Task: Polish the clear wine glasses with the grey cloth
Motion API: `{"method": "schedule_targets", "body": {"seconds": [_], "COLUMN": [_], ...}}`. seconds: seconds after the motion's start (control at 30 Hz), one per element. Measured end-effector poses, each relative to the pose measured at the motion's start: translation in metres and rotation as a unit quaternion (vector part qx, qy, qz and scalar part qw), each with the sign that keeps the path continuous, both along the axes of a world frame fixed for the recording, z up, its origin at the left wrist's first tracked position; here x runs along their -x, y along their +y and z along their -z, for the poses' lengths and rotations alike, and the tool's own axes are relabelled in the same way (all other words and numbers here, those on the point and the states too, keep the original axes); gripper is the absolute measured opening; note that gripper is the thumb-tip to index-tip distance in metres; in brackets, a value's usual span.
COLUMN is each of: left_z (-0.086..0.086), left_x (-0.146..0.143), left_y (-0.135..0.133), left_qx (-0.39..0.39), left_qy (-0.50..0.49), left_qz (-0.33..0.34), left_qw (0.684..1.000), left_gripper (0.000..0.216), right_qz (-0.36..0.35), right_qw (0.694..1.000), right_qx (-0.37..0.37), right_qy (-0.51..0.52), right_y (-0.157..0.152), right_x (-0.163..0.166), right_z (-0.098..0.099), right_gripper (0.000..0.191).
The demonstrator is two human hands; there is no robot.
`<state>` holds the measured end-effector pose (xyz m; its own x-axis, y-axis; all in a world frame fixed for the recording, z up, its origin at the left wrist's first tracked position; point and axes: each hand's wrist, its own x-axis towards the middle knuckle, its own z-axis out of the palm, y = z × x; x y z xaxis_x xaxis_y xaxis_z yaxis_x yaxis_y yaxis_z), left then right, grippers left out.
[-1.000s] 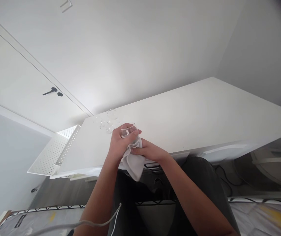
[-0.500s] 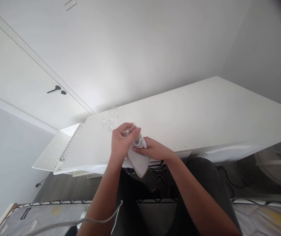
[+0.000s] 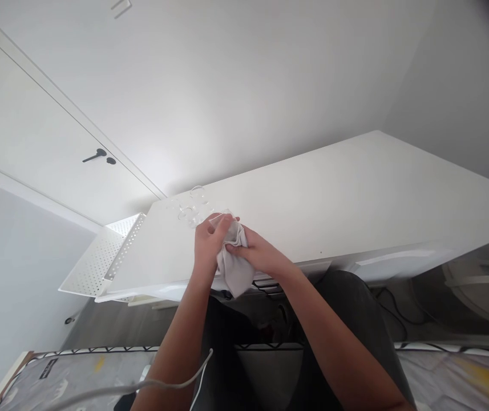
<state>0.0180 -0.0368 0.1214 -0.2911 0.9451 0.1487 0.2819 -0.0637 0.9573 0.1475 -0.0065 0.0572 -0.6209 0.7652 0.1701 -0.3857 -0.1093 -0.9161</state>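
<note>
While left hand clamps a glass at frame centre, right hand pinches cloth bunched against it. Likely risk: tugged cloth pulls glass loose if left grip slackens. Other glasses on bench, left of centre; count unclear.

Versus half a second earlier: right hand had shifted up and leftward in view. Cloth, smoother then, had bunched into creases, its hanging end higher. Left hand had slid its thumb nearer the top of the glass.
</note>
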Motion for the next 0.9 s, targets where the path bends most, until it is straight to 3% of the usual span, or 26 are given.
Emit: {"method": "schedule_targets", "body": {"seconds": [0.1, 0.17, 0.23, 0.3, 0.37, 0.4, 0.43, 0.5, 0.6, 0.67, 0.77, 0.8, 0.83, 0.9], "left_z": [0.006, 0.012, 0.02, 0.027, 0.032, 0.033, 0.033, 0.031, 0.026, 0.024, 0.026, 0.027, 0.029, 0.034], "left_x": [0.008, 0.014, 0.02, 0.022, 0.018, 0.014, 0.01, 0.0, -0.008, -0.007, -0.001, 0.001, 0.002, 0.003], "left_y": [0.007, 0.01, 0.011, 0.012, 0.013, 0.013, 0.012, 0.01, 0.006, 0.005, 0.004, 0.004, 0.002, -0.002], "left_qx": [-0.01, 0.001, 0.03, 0.07, 0.077, 0.058, 0.025, -0.055, -0.14, -0.171, -0.184, -0.183, -0.182, -0.184], "left_qy": [-0.02, -0.087, -0.184, -0.265, -0.273, -0.242, -0.196, -0.092, -0.022, -0.042, -0.103, -0.121, -0.132, -0.136], "left_qz": [0.005, 0.04, 0.071, 0.095, 0.094, 0.077, 0.048, -0.028, -0.107, -0.15, -0.173, -0.16, -0.142, -0.108], "left_qw": [1.0, 0.995, 0.98, 0.957, 0.954, 0.965, 0.979, 0.994, 0.984, 0.973, 0.962, 0.962, 0.964, 0.967], "left_gripper": [0.038, 0.039, 0.044, 0.054, 0.061, 0.06, 0.055, 0.044, 0.039, 0.038, 0.037, 0.036, 0.034, 0.031], "right_qz": [0.087, 0.078, 0.01, -0.111, -0.196, -0.194, -0.154, 0.013, 0.22, 0.323, 0.494, 0.506, 0.481, 0.352], "right_qw": [0.984, 0.982, 0.995, 0.993, 0.978, 0.979, 0.987, 0.991, 0.94, 0.924, 0.868, 0.863, 0.875, 0.926], "right_qx": [-0.116, -0.117, -0.047, 0.043, 0.077, 0.058, 0.021, -0.086, -0.209, -0.183, -0.04, 0.005, 0.047, 0.121], "right_qy": [-0.1, -0.129, -0.092, -0.024, 0.01, 0.0, -0.026, -0.106, -0.156, -0.095, -0.001, 0.014, 0.027, 0.07], "right_y": [0.006, 0.01, 0.013, 0.013, 0.012, 0.011, 0.01, 0.009, 0.009, 0.013, 0.02, 0.021, 0.022, 0.022], "right_x": [0.003, -0.001, -0.009, -0.016, -0.02, -0.019, -0.018, -0.012, -0.006, -0.007, -0.011, -0.01, -0.009, -0.003], "right_z": [0.004, 0.007, 0.009, 0.009, 0.007, 0.007, 0.006, 0.004, 0.003, 0.005, 0.013, 0.016, 0.019, 0.02], "right_gripper": [0.041, 0.034, 0.037, 0.046, 0.049, 0.046, 0.04, 0.025, 0.026, 0.028, 0.031, 0.033, 0.036, 0.038]}}
